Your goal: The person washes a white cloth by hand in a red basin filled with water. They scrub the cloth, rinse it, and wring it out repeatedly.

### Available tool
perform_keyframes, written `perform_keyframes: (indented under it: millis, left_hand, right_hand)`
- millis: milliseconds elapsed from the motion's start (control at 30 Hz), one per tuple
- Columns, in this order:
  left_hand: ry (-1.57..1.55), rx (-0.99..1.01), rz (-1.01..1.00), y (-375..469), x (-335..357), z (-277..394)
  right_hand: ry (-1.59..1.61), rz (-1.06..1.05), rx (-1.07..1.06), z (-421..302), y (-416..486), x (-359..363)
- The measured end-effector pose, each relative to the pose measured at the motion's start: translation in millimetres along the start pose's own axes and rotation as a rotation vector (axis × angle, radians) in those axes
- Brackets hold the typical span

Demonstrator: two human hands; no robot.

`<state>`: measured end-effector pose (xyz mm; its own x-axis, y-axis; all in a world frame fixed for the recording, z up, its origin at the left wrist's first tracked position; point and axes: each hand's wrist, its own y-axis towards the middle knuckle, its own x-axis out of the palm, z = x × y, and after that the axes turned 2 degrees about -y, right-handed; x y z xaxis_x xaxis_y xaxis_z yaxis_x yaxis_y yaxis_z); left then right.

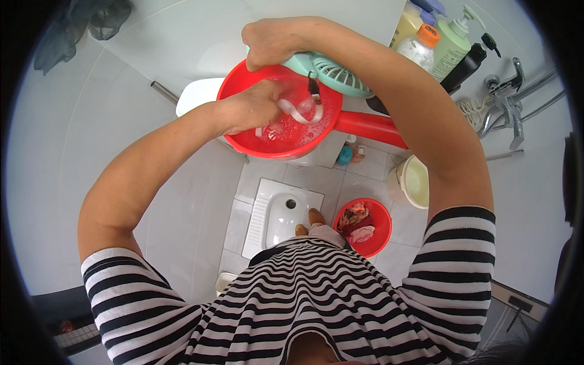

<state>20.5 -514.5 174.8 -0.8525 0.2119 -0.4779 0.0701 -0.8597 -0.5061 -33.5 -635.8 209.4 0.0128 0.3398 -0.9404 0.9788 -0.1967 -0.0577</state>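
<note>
A red plastic dipper [287,148] with a long handle [369,128] holds sudsy water. My left hand [255,105] reaches into it, its partly blurred fingers closed around a wet white lanyard strap [299,117]. The strap loops up to a black clip [313,86] that hangs from a mint-green handheld fan [342,77]. Above the dipper's far rim, my right hand [271,43] grips the handle of this fan. The round fan grille leans over the right side of the rim, partly behind my right forearm.
Pump bottles [451,45] and a jar with an orange cap [428,35] stand at upper right, near a wall-mounted mixer tap [506,98]. Below are a squat toilet [283,223], a red tub [385,223] with clothes, and a cream bucket [401,180]. A white cistern [196,93] sits behind the dipper.
</note>
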Motion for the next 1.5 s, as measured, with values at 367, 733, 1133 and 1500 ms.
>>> perform_keyframes:
  millis: [367,733,1133,1500]
  left_hand:
    - [-0.52,0.008,-0.034,21.4,38.5,22.4]
    - [-0.395,-0.114,-0.041,24.9,23.0,13.0]
    - [-0.24,0.092,-0.041,12.8,12.9,9.5]
    - [-0.238,0.206,0.133,19.5,24.3,12.9]
  right_hand:
    - [0.015,-0.006,-0.007,-0.5,0.8,-0.5]
    - [0.018,-0.01,-0.019,-0.3,2.3,-0.1]
    - [0.098,0.012,0.005,1.3,1.6,-0.3]
    - [0.078,0.012,0.002,-2.9,-2.6,-2.2]
